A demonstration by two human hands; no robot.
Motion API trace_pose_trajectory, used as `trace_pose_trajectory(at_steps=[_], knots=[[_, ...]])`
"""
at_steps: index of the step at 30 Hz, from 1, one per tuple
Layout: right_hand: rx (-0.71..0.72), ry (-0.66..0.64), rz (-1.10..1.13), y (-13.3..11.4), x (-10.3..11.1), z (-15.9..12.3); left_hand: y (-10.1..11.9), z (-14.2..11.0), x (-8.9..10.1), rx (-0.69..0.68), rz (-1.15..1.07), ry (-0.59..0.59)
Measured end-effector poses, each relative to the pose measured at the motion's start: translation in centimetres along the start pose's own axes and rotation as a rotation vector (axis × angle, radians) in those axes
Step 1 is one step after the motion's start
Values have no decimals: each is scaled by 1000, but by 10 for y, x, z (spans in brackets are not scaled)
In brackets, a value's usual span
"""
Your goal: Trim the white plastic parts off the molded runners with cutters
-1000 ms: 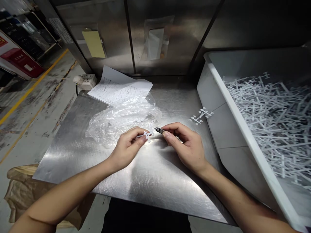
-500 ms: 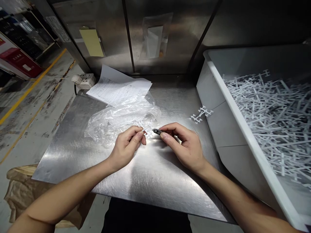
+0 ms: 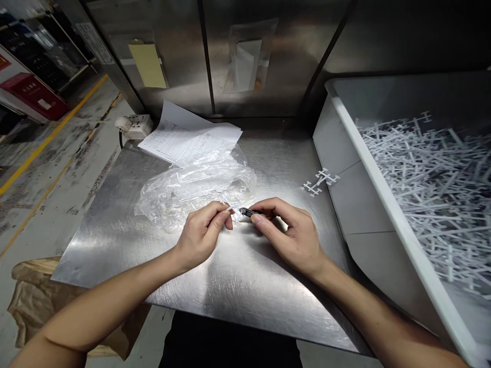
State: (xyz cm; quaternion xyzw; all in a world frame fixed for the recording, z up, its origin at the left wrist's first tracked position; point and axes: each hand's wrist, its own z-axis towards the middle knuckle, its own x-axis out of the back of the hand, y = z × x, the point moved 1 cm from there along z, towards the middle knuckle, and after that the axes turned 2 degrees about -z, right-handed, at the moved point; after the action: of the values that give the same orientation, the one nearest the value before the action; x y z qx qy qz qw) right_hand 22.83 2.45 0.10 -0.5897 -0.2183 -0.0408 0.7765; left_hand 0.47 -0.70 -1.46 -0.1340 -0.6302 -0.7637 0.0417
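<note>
My left hand (image 3: 205,230) pinches a white plastic sprue (image 3: 229,205) between thumb and fingers, above the metal table. In my right hand (image 3: 293,232) is a small black nail clipper (image 3: 251,211), held between thumb and index finger. Its tip meets the sprue's right side, though the exact contact is too small to make out. Behind the left hand lies a crumpled clear plastic bag (image 3: 187,186) with small pale pieces in it. Another white branched sprue (image 3: 320,181) rests on the table beyond my right hand.
A large grey bin (image 3: 368,174) full of white sprues (image 3: 429,174) stands at the right. Printed sheets (image 3: 180,135) and a power socket (image 3: 138,127) are at the table's back left. Brown paper (image 3: 34,301) lies below the left edge. A metal panel (image 3: 291,66) rises behind.
The clipper's tip has moved slightly left onto the sprue, and its body has turned a little in my right fingers. My left hand still holds the sprue. The view has shifted slightly.
</note>
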Motion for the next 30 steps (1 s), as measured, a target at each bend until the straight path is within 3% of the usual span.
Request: trace_pose_trajectory(at_steps=[8,19,30], knots=[[8,16,5,5,-1,-1,3,0,0,-48,128,-25],[-214,-95,145,15,-5,3,4,0,1,99,280,-87],[-111,-38,183,1,3,2,3,1,1,131,231,-68]])
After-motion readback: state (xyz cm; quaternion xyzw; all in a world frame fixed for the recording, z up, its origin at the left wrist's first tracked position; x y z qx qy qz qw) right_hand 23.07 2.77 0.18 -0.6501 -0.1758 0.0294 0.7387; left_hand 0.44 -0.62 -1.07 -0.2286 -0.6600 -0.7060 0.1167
